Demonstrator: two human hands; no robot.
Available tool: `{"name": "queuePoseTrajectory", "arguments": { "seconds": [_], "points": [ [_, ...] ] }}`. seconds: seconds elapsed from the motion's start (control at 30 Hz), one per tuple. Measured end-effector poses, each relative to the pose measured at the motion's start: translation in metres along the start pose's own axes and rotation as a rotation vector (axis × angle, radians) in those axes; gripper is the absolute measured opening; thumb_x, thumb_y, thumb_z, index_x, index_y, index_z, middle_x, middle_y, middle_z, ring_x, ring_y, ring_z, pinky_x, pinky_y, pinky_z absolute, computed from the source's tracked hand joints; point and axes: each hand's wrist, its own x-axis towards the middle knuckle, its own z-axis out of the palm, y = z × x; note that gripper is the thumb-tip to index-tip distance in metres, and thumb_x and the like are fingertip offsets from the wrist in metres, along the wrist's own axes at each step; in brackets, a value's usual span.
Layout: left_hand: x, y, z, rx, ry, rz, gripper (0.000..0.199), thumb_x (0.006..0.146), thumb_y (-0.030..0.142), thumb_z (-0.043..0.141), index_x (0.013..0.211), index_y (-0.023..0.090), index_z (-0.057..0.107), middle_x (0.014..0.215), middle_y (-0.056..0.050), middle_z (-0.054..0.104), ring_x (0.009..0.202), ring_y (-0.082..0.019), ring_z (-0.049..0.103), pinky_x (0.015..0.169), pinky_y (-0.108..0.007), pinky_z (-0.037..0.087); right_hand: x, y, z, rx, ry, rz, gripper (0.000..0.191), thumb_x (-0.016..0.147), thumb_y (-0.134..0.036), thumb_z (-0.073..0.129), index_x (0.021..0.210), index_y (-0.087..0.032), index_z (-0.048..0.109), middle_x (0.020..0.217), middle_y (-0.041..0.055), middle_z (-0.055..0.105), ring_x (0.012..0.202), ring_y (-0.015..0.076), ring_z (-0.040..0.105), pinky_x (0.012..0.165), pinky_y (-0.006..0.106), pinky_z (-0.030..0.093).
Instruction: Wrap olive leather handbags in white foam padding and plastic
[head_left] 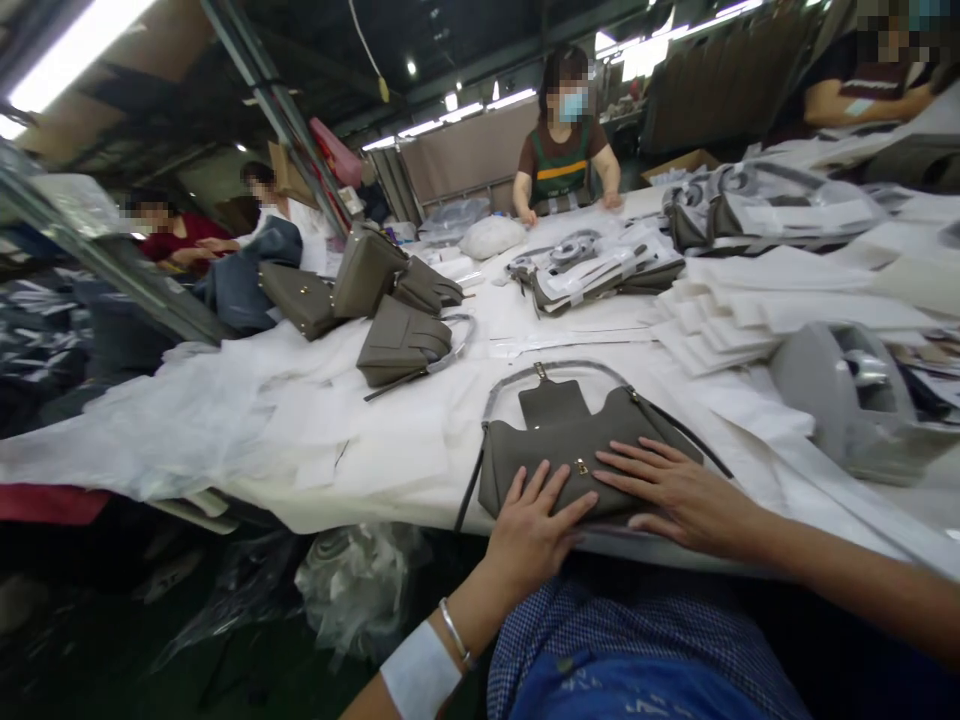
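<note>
A grey-green handbag [555, 445] lies flat at the table's near edge, its flap folded back and its wrapped handle arching away behind it. My left hand [536, 520] rests on the bag's lower front with fingers spread. On its right part lies my right hand [675, 490], palm down, fingers also apart. A small gold clasp [580, 466] shows between the two hands. Dark straps hang from both ends of the bag. Neither hand grips anything.
Several similar bags [401, 340] stand at the back left. Wrapped bags [592, 265] lie farther back, near stacked white sheets [742, 310]. A grey tape dispenser [840, 390] sits at right. Across the white-covered table [375, 440], a person [562, 150] handles something.
</note>
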Motion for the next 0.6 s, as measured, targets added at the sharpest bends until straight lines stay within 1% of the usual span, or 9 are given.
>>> {"name": "queuePoseTrajectory", "arguments": {
  "seconds": [0.07,0.1,0.17,0.23,0.3,0.33,0.4,0.5,0.6],
  "points": [
    [0.001,0.001,0.006,0.046,0.037,-0.018,0.053,0.099,0.035,0.047,0.150,0.045,0.033,0.160,-0.002,0.033,0.147,-0.029,0.030,0.118,-0.055,0.027,0.026,0.000,-0.013,0.074,-0.021,0.002,0.039,0.096,-0.047,0.052,0.126,-0.027,0.068,0.128,0.0081,0.068,0.118,0.0297,0.063,0.100,0.048,0.048],
    [0.002,0.000,0.008,0.063,0.054,-0.015,0.053,0.100,0.032,0.045,0.150,0.045,0.034,0.160,-0.001,0.034,0.147,-0.028,0.031,0.118,-0.054,0.027,0.045,-0.003,-0.019,0.134,-0.031,0.002,0.035,0.097,-0.044,0.049,0.115,-0.026,0.073,0.116,0.0076,0.073,0.107,0.0273,0.068,0.093,0.043,0.051],
    [0.004,-0.003,0.010,0.078,0.085,-0.002,0.052,0.100,0.030,0.044,0.150,0.045,0.034,0.158,-0.001,0.037,0.146,-0.028,0.032,0.117,-0.053,0.029,0.090,-0.015,-0.028,0.281,-0.027,0.020,0.034,0.099,-0.039,0.046,0.101,-0.024,0.076,0.101,0.0065,0.076,0.093,0.0236,0.070,0.084,0.036,0.053],
    [0.007,-0.005,0.010,0.073,0.105,0.010,0.051,0.101,0.030,0.042,0.149,0.043,0.036,0.154,-0.003,0.043,0.143,-0.026,0.037,0.117,-0.050,0.029,0.140,-0.033,-0.027,0.458,0.023,0.077,0.029,0.096,-0.039,0.051,0.099,-0.023,0.075,0.101,0.0063,0.076,0.095,0.0243,0.069,0.086,0.036,0.051],
    [0.010,-0.007,0.009,0.055,0.115,0.017,0.048,0.101,0.031,0.042,0.148,0.041,0.040,0.145,-0.003,0.052,0.136,-0.024,0.045,0.117,-0.046,0.031,0.189,-0.055,-0.015,0.714,0.022,0.226,0.022,0.088,-0.039,0.064,0.097,-0.022,0.074,0.100,0.0064,0.075,0.099,0.0262,0.067,0.091,0.037,0.050],
    [0.011,-0.007,0.009,0.043,0.118,0.015,0.046,0.101,0.031,0.042,0.147,0.040,0.043,0.140,-0.003,0.055,0.131,-0.023,0.049,0.116,-0.044,0.032,0.211,-0.065,-0.005,0.861,-0.026,0.332,0.021,0.083,-0.038,0.071,0.094,-0.020,0.073,0.094,0.0066,0.075,0.096,0.0265,0.068,0.090,0.038,0.051],
    [0.013,-0.008,0.009,0.017,0.124,0.005,0.041,0.100,0.033,0.043,0.141,0.038,0.051,0.130,-0.003,0.062,0.124,-0.023,0.054,0.114,-0.043,0.034,0.246,-0.085,0.018,0.993,-0.102,0.439,0.026,0.081,-0.043,0.073,0.084,-0.017,0.069,0.079,0.0074,0.073,0.080,0.0252,0.069,0.079,0.038,0.056],
    [0.014,-0.008,0.011,-0.016,0.131,0.003,0.036,0.100,0.033,0.040,0.129,0.034,0.062,0.122,-0.004,0.066,0.120,-0.025,0.056,0.110,-0.042,0.038,0.276,-0.105,0.045,1.103,-0.135,0.527,0.040,0.085,-0.054,0.067,0.074,-0.016,0.059,0.068,0.0072,0.067,0.066,0.0205,0.067,0.064,0.036,0.059],
    [0.014,-0.008,0.014,-0.029,0.166,0.008,0.038,0.101,0.033,0.037,0.127,0.032,0.063,0.120,-0.007,0.068,0.119,-0.025,0.057,0.111,-0.041,0.038,0.286,-0.111,0.052,1.191,-0.097,0.556,0.043,0.081,-0.055,0.071,0.071,-0.019,0.050,0.064,0.0047,0.063,0.063,0.0168,0.063,0.063,0.035,0.059]
  ]
}}
